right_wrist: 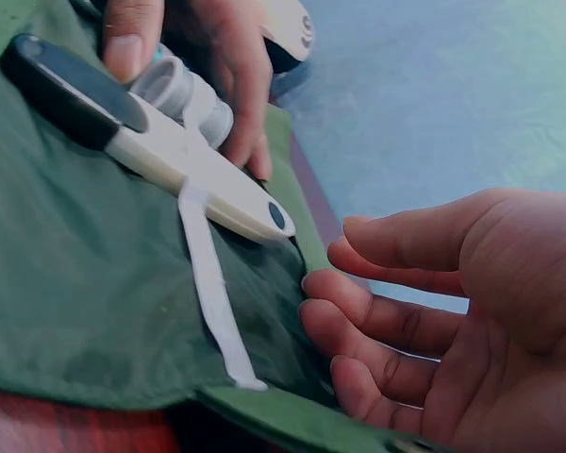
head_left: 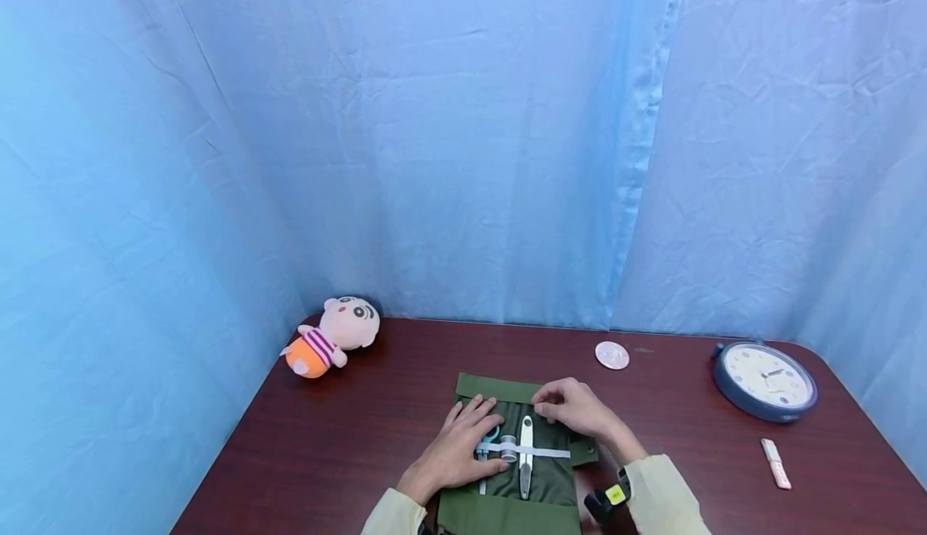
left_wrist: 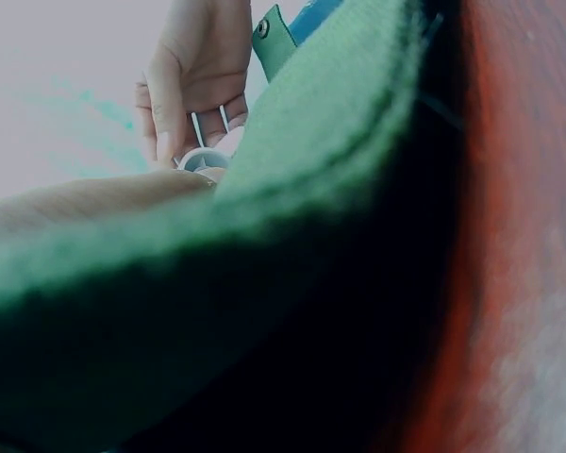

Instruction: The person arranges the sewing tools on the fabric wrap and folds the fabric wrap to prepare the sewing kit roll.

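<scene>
Pouch, green woven cloth, lay spread on the table beneath the left hand and just below the right hand. The left hand rested on the cloth, fingers spread and nearly straight. The right hand was loosely bent over the upper right part, fingertips close to the fabric, with nothing seen between them; whether they touched it could not be told.

A flat white band crossed the lining between the hands. It ran over a ribbed, hollow-ended grey spool beside the left thumb and over a smooth, slim white tool with a dark end, nearer the right hand. The lining was thin and creased. Blue-handled scissors were partly covered by the left hand.

A tab with a round metal snap projected below the right hand, partly behind that wrist. The lower edge of the pouch was cut off in the head view. In the left wrist view, blurred cloth blocked most of the work.
</scene>
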`<state>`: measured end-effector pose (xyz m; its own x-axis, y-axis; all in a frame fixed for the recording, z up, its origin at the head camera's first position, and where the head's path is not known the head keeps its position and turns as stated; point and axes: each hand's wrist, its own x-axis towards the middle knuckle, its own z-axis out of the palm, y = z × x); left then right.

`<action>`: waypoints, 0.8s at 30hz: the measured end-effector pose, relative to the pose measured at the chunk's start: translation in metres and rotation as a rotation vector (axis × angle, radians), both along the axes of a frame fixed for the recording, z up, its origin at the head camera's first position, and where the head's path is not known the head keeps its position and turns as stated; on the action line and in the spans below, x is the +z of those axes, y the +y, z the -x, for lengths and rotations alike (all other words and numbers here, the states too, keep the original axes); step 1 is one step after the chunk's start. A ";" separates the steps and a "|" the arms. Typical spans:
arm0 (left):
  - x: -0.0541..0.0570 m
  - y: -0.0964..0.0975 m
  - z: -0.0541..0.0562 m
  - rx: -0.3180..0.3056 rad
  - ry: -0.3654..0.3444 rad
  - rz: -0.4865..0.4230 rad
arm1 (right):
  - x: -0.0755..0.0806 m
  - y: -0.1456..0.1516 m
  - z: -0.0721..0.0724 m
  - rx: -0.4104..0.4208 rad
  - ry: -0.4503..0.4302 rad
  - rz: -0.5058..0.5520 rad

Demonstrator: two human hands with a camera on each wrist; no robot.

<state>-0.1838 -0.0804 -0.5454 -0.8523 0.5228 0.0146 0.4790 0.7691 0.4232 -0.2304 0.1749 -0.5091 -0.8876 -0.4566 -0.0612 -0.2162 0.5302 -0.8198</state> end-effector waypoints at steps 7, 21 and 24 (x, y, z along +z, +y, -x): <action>0.001 0.001 -0.001 0.006 -0.001 0.003 | 0.002 0.013 -0.002 -0.051 -0.008 0.029; 0.000 0.000 -0.002 0.000 0.007 -0.010 | -0.008 0.044 -0.010 -0.155 -0.046 0.105; 0.000 0.000 -0.001 -0.002 0.005 -0.013 | -0.010 0.051 -0.012 -0.157 -0.026 0.102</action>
